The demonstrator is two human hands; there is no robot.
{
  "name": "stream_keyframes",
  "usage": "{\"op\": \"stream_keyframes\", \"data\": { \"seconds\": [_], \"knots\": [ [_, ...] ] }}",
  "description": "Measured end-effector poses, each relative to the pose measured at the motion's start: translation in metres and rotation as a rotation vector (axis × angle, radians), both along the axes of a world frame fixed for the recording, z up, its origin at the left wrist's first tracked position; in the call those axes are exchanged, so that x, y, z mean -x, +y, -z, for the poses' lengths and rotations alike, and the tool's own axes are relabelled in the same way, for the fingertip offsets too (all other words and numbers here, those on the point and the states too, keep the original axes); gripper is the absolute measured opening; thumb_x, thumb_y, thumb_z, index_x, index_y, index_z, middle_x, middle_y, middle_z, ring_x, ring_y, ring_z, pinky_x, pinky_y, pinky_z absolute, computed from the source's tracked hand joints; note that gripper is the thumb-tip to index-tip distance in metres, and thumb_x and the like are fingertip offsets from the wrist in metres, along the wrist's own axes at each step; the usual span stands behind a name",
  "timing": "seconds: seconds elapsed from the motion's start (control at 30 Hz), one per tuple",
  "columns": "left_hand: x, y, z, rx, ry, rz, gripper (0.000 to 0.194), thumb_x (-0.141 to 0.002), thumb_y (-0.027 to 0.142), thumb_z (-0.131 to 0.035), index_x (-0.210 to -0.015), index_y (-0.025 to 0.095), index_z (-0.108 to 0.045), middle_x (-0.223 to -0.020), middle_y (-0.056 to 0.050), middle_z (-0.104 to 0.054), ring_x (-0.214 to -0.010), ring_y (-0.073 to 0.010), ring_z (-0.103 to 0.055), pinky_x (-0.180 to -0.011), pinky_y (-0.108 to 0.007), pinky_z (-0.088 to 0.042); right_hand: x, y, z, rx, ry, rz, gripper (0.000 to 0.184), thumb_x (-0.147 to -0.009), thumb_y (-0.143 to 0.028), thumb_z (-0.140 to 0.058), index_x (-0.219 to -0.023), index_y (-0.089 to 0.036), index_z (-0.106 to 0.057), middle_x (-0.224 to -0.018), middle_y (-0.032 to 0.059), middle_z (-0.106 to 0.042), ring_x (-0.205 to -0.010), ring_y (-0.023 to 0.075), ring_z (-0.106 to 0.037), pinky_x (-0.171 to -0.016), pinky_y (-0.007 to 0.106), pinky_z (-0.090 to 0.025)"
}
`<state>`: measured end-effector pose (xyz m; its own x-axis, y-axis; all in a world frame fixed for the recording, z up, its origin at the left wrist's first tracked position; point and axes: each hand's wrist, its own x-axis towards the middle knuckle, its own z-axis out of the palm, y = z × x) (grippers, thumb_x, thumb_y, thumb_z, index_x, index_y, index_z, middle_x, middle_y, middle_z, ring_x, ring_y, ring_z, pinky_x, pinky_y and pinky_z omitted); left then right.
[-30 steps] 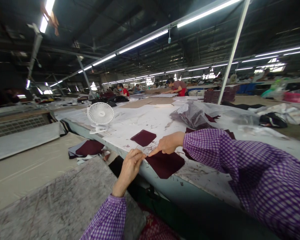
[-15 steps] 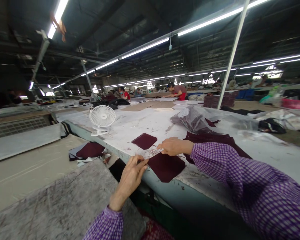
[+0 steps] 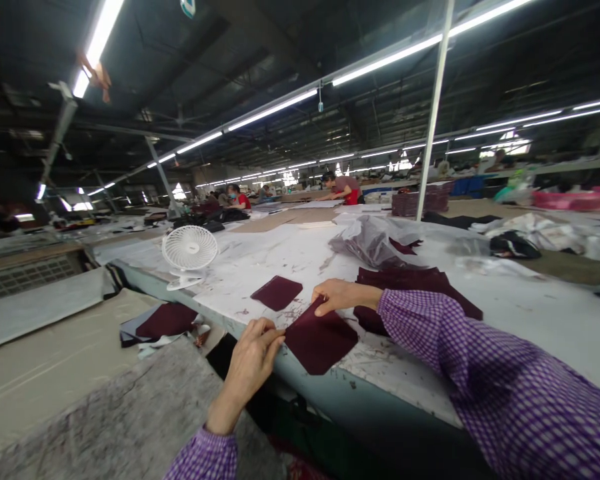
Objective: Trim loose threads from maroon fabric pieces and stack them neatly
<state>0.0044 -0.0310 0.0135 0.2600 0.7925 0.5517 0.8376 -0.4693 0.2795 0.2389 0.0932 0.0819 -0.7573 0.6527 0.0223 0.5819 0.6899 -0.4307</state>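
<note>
A dark maroon fabric piece (image 3: 321,341) with cut corners lies at the table's front edge, one corner overhanging slightly. My left hand (image 3: 253,353) pinches its left corner between thumb and fingers. At the far corner, my right hand (image 3: 337,295) grips the same piece, thumb on top and fingers behind. Just beyond my hands lies a smaller-looking maroon piece (image 3: 279,293), flat on the white table (image 3: 250,250). Under and behind my right forearm spreads a stack of maroon fabric pieces (image 3: 420,283).
A white fan (image 3: 190,248) stands at the table's left edge. A clear plastic bag (image 3: 365,240) lies behind the stack. On the lower surface at left rest more maroon and grey pieces (image 3: 165,321). A metal pole (image 3: 434,113) rises at right. People (image 3: 344,188) work farther back.
My right thumb and fingers have closed on the far corner of the maroon piece. My left hand stays on its left corner. The whole view has shifted slightly.
</note>
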Motion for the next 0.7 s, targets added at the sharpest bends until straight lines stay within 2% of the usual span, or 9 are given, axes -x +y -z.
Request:
{"op": "stream_keyframes", "data": {
  "seconds": [0.1, 0.17, 0.27, 0.3, 0.4, 0.47, 0.5, 0.6, 0.7],
  "knots": [
    [0.002, -0.001, 0.000, -0.002, -0.020, 0.004, 0.028, -0.093, 0.033, -0.044, -0.100, 0.022, -0.069, -0.095, -0.007, -0.061, -0.092, -0.0224, -0.054, -0.084, -0.038, -0.046, 0.003, -0.003, -0.003, -0.008, 0.055, -0.028, 0.028, -0.076, -0.032, -0.066, -0.095, -0.011, -0.070, -0.081, 0.0043, -0.068, -0.070, 0.0134, -0.058, -0.062, 0.022, -0.041],
    [0.005, 0.002, -0.002, 0.026, -0.051, 0.022, 0.028, -0.092, 0.035, -0.045, -0.092, 0.022, -0.070, -0.093, -0.007, -0.063, -0.092, -0.0220, -0.056, -0.083, -0.037, -0.046, 0.004, -0.006, -0.010, -0.030, 0.056, -0.055, 0.020, -0.078, -0.025, -0.062, -0.087, -0.010, -0.071, -0.074, 0.0034, -0.067, -0.066, 0.0121, -0.057, -0.060, 0.021, -0.040],
    [0.011, 0.013, -0.007, 0.066, -0.148, -0.006, 0.035, -0.092, 0.038, -0.045, -0.070, 0.020, -0.066, -0.081, -0.005, -0.065, -0.084, -0.0209, -0.059, -0.080, -0.035, -0.046, -0.007, -0.007, -0.035, -0.002, 0.034, -0.103, 0.018, -0.078, -0.022, -0.059, -0.083, -0.011, -0.072, -0.069, 0.0020, -0.066, -0.061, 0.0110, -0.056, -0.058, 0.021, -0.041],
    [0.013, 0.020, -0.009, 0.065, -0.182, -0.041, 0.034, -0.091, 0.037, -0.046, -0.069, 0.020, -0.064, -0.080, -0.004, -0.065, -0.083, -0.0209, -0.060, -0.079, -0.035, -0.047, -0.015, -0.006, -0.045, 0.016, 0.028, -0.110, 0.019, -0.079, -0.023, -0.058, -0.085, -0.011, -0.072, -0.070, 0.0023, -0.066, -0.061, 0.0109, -0.056, -0.058, 0.021, -0.041],
    [0.011, 0.043, -0.014, 0.053, -0.194, -0.141, 0.016, -0.085, 0.030, -0.055, -0.087, 0.019, -0.065, -0.093, -0.006, -0.068, -0.093, -0.0228, -0.060, -0.084, -0.036, -0.046, -0.051, -0.001, -0.074, 0.037, -0.012, -0.094, 0.026, -0.078, -0.021, -0.055, -0.097, -0.012, -0.072, -0.079, 0.0035, -0.068, -0.066, 0.0117, -0.057, -0.060, 0.021, -0.042],
    [0.005, 0.059, -0.015, 0.076, -0.114, -0.191, 0.022, -0.080, 0.026, -0.061, -0.101, 0.018, -0.064, -0.104, -0.009, -0.066, -0.102, -0.0246, -0.058, -0.089, -0.038, -0.045, -0.079, 0.006, -0.085, 0.018, -0.017, 0.004, 0.034, -0.077, -0.021, -0.056, -0.108, -0.016, -0.069, -0.081, 0.0031, -0.068, -0.065, 0.0126, -0.057, -0.057, 0.022, -0.041],
    [0.002, 0.067, -0.016, 0.089, -0.057, -0.211, 0.023, -0.079, 0.025, -0.061, -0.101, 0.018, -0.064, -0.105, -0.009, -0.065, -0.104, -0.0252, -0.057, -0.090, -0.038, -0.045, -0.092, 0.010, -0.088, 0.025, -0.040, 0.063, 0.033, -0.077, -0.023, -0.058, -0.107, -0.017, -0.070, -0.083, 0.0044, -0.068, -0.066, 0.0137, -0.058, -0.055, 0.022, -0.041],
    [-0.007, 0.084, -0.017, 0.115, 0.064, -0.249, 0.011, -0.081, 0.019, -0.055, -0.085, 0.018, -0.066, -0.096, -0.009, -0.065, -0.100, -0.0250, -0.057, -0.089, -0.038, -0.043, -0.121, 0.024, -0.086, 0.050, -0.130, 0.254, 0.025, -0.077, -0.034, -0.062, -0.087, -0.014, -0.073, -0.078, 0.0092, -0.068, -0.065, 0.0176, -0.060, -0.054, 0.026, -0.044],
    [-0.009, 0.090, -0.018, 0.113, 0.065, -0.252, 0.018, -0.081, 0.011, -0.048, -0.075, 0.019, -0.064, -0.091, -0.008, -0.065, -0.097, -0.0232, -0.057, -0.086, -0.036, -0.043, -0.130, 0.033, -0.079, -0.057, -0.203, 0.351, 0.025, -0.076, -0.038, -0.065, -0.075, -0.014, -0.072, -0.071, 0.0091, -0.067, -0.062, 0.0177, -0.058, -0.059, 0.029, -0.045]
  ]
}}
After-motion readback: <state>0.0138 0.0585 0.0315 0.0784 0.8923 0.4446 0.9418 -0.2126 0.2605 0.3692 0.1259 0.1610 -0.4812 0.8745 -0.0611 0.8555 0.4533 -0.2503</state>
